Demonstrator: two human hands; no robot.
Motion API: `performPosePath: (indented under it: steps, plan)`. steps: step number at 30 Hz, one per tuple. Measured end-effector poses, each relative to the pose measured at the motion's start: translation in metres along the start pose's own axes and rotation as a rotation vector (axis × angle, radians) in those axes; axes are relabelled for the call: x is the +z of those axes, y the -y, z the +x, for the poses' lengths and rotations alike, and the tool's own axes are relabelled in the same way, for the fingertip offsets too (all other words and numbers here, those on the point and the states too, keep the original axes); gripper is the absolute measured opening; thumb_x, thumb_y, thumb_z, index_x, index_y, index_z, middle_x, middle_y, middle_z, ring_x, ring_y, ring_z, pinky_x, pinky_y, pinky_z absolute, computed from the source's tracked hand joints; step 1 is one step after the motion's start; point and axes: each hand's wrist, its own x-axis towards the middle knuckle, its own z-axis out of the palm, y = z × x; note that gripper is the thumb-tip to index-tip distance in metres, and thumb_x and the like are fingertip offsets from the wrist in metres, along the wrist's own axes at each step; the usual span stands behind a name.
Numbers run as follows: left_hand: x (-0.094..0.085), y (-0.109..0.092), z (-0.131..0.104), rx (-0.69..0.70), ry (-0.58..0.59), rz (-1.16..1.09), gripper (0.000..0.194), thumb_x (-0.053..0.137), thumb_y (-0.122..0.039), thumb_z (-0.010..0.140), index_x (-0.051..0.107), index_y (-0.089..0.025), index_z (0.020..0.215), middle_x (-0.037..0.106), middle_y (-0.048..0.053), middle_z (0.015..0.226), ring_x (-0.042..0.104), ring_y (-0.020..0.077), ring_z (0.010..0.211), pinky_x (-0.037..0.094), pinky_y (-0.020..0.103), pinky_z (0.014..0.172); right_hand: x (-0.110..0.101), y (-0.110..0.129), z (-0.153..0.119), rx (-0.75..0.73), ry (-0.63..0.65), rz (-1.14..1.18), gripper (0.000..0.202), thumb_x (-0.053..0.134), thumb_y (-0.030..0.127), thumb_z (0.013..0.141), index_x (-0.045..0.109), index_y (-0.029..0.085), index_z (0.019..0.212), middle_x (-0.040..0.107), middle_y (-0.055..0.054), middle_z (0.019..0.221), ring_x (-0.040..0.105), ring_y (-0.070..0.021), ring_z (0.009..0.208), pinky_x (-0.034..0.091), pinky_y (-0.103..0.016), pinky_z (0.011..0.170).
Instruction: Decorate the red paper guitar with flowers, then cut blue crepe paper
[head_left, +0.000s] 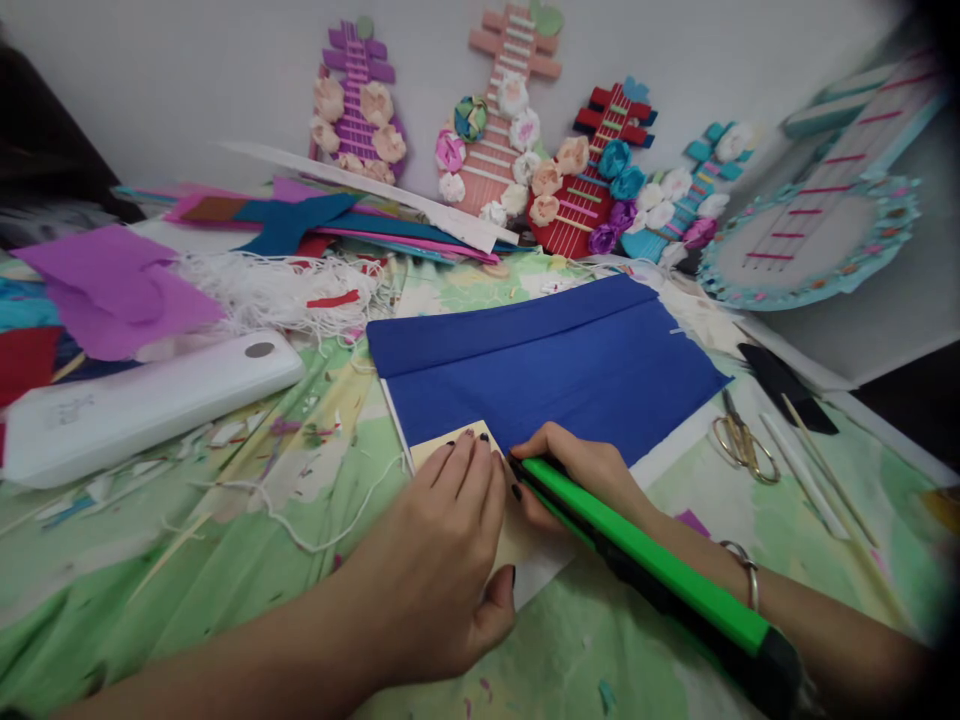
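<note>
My right hand (581, 475) is wrapped round a large green and black box cutter (660, 560), its front end pointing at the edge of a pale yellow piece of card or paper (469, 436). The blade itself is hard to make out. My left hand (450, 530) lies with fingers stretched out over the yellow piece, pressing it against the blue paper (532, 370). That blue sheet has a folded band along its far side. White sheet material (551, 580) shows under the blue and yellow pieces and near my left thumb.
Left stands a long white case (157, 410), with white yarn (277, 295) and coloured paper (120, 285) behind it. Scissors (742, 440), a white stick (804, 475) and a wooden skewer (832, 470) lie right. Several decorated paper instruments (502, 150) lean on the wall.
</note>
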Motion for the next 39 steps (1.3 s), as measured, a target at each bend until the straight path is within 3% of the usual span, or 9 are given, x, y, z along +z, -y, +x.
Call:
performPosePath:
  steps: [9,18,29,35,39]
  plan:
    - [0.000,0.000,0.000,-0.002,0.012,0.018,0.068,0.045,-0.042,0.082,0.054,0.009,0.127,0.053,0.032,0.131,0.048,0.0442,0.125,0.040,0.051,0.105,-0.001,-0.002,-0.006,0.021,0.009,0.027,0.014,0.051,0.018,0.069,0.055,0.020,0.082,0.066,0.002,0.064,0.058,-0.0105,0.051,0.042,-0.019,0.050]
    - [-0.001,0.001,0.001,0.008,0.061,0.030,0.069,0.042,-0.043,0.083,0.051,0.008,0.129,0.052,0.032,0.132,0.047,0.0442,0.125,0.038,0.053,0.105,-0.007,-0.002,-0.013,0.092,0.141,0.092,0.017,0.054,0.014,0.068,0.053,0.022,0.083,0.067,0.003,0.070,0.060,-0.0110,0.056,0.044,-0.018,0.052]
    - [0.000,0.000,0.000,0.000,0.085,0.031,0.069,0.040,-0.043,0.084,0.049,0.008,0.130,0.051,0.032,0.132,0.046,0.0446,0.126,0.037,0.054,0.105,0.002,-0.013,-0.024,-0.010,0.024,0.028,0.021,0.058,0.014,0.070,0.054,0.023,0.088,0.067,0.005,0.073,0.060,-0.0094,0.058,0.044,-0.018,0.057]
    - [0.000,0.000,-0.003,-0.025,0.084,-0.043,0.057,0.045,-0.039,0.084,0.051,-0.004,0.129,0.049,0.028,0.136,0.040,0.0433,0.132,0.035,0.056,0.106,0.001,-0.005,-0.023,0.036,0.019,0.018,0.013,0.054,0.017,0.072,0.053,0.022,0.083,0.066,0.004,0.067,0.059,-0.0104,0.054,0.043,-0.019,0.054]
    - [0.001,0.000,-0.003,-0.022,0.076,-0.070,0.055,0.045,-0.039,0.085,0.050,-0.005,0.128,0.046,0.029,0.138,0.038,0.0435,0.133,0.036,0.056,0.106,0.001,-0.001,-0.022,0.022,-0.015,0.006,0.012,0.053,0.018,0.071,0.051,0.023,0.082,0.066,0.004,0.065,0.061,-0.0112,0.054,0.043,-0.020,0.054]
